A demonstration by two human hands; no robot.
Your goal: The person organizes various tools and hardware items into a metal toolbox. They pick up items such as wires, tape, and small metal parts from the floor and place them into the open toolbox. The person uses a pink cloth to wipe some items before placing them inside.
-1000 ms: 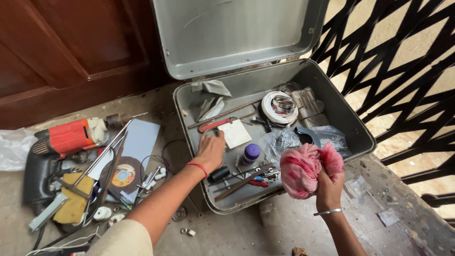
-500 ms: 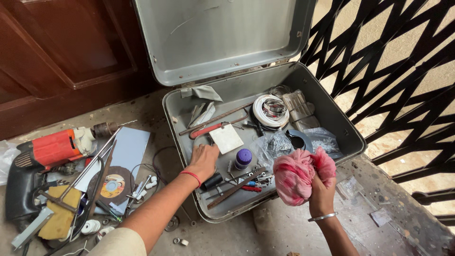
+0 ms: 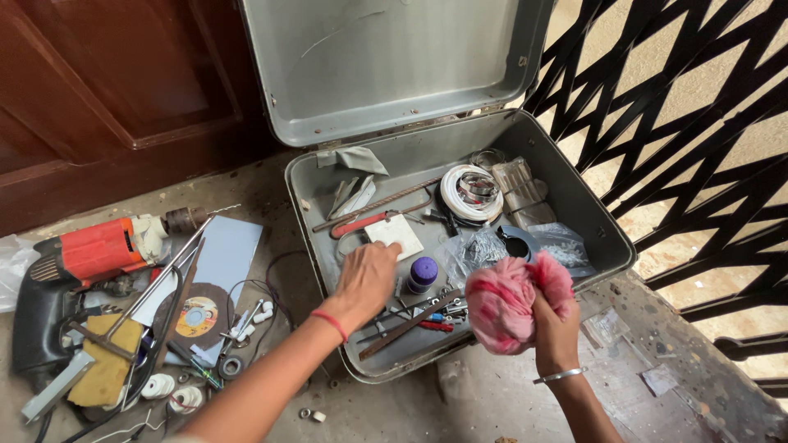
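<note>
My left hand (image 3: 367,277) reaches palm down into an open grey metal case (image 3: 587,209). Its fingertips rest by a white square tile (image 3: 395,234), just left of a small purple-capped bottle (image 3: 423,273). Nothing shows in its grip. My right hand (image 3: 556,324), with a metal bangle on the wrist, is closed around a bunched pink cloth (image 3: 507,302) above the case's front right corner. A wooden strip and small red and blue tools (image 3: 427,316) lie on the case floor between my two hands.
The case also holds a white wire coil (image 3: 469,193), a red-handled tool (image 3: 361,223) and plastic bags of hardware (image 3: 562,242). On the floor to the left lie a red drill (image 3: 98,250), a cutting disc (image 3: 197,313) and loose fittings. A black grille (image 3: 681,123) stands to the right.
My left hand has slid right across the case floor, from near its left edge to beside the purple-capped bottle. My right hand still grips the pink cloth, slightly lower.
</note>
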